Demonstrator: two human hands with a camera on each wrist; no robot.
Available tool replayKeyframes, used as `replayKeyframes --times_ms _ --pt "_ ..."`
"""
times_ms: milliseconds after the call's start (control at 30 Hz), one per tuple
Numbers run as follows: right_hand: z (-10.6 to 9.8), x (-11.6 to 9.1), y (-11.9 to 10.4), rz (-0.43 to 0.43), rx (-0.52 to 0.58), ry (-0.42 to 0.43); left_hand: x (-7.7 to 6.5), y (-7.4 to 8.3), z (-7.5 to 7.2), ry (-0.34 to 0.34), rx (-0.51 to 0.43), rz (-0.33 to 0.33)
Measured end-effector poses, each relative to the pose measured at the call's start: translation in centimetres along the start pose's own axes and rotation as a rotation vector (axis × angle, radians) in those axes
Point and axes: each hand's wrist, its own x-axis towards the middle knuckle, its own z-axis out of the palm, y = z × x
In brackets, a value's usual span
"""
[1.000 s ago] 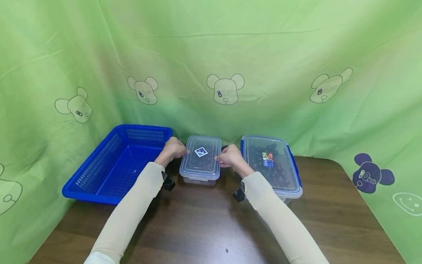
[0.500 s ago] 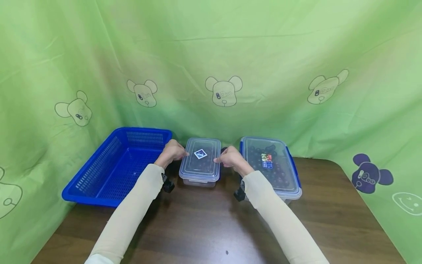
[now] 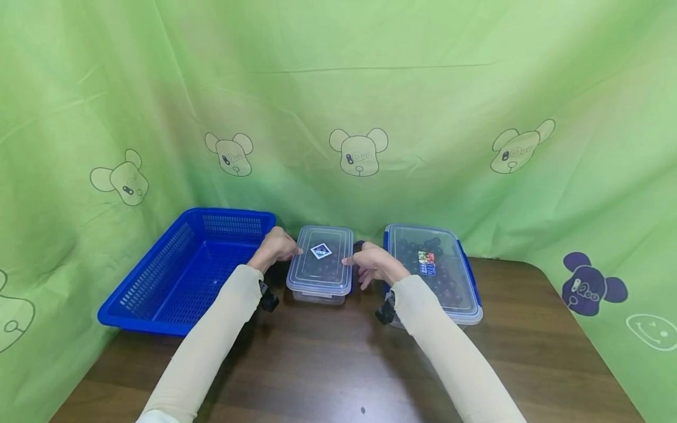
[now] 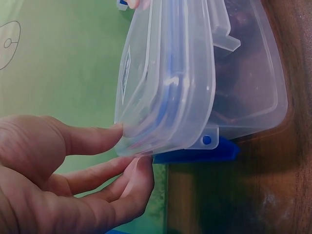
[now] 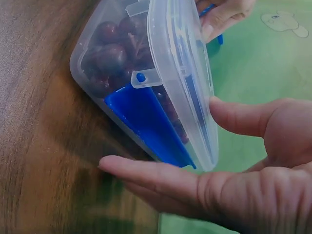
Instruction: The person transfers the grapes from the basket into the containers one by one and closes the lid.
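Note:
A small clear container (image 3: 317, 299) with a clear lid (image 3: 324, 273) stands between my hands in the head view. Dark red grapes (image 5: 111, 61) show through its wall in the right wrist view. My left hand (image 3: 276, 245) pinches the lid's left edge, thumb on top and curled fingers under the rim. At the other side, my right hand (image 3: 376, 262) has its thumb against the lid's edge. Its other fingers (image 5: 156, 175) lie straight below a lowered blue latch (image 5: 148, 124). Another blue latch (image 4: 200, 150) hangs on the left side. Whether the lid is lifted, I cannot tell.
A blue slotted basket (image 3: 153, 326) stands at the left. To the right is a larger lidded container (image 3: 452, 247) with dark round fruit inside and blue side latches. All rest on a brown wooden table (image 3: 317, 376) before a green curtain (image 3: 423, 94).
The fingers of my right hand have straightened out from their curl and now hang below the lid's edge. My left hand holds its place. The whole head view has shifted down slightly.

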Motion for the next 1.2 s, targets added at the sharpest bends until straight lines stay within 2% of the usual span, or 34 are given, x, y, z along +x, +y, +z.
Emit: replayKeyframes --times_ms 167,300,433,600,933,1200 --pt "-0.1 0.0 0.1 0.006 0.035 -0.035 0.0 0.0 -0.1 -0.002 -0.010 -0.001" --pt "0.0 -0.4 0.0 -0.008 0.003 0.025 0.0 -0.1 0.0 0.004 -0.007 -0.002" --pt "0.4 -0.8 -0.1 -0.079 -0.043 0.097 0.0 -0.1 0.0 0.000 -0.004 -0.008" --pt "0.3 -0.8 0.0 -0.118 -0.032 0.173 0.0 0.0 0.1 -0.011 0.004 -0.013" --pt "-0.1 -0.9 -0.4 -0.105 -0.034 0.189 0.1 0.4 0.2 -0.009 0.021 -0.014" --pt "0.8 -1.4 -0.8 -0.108 -0.079 0.246 0.2 0.3 0.3 0.001 0.078 0.002"
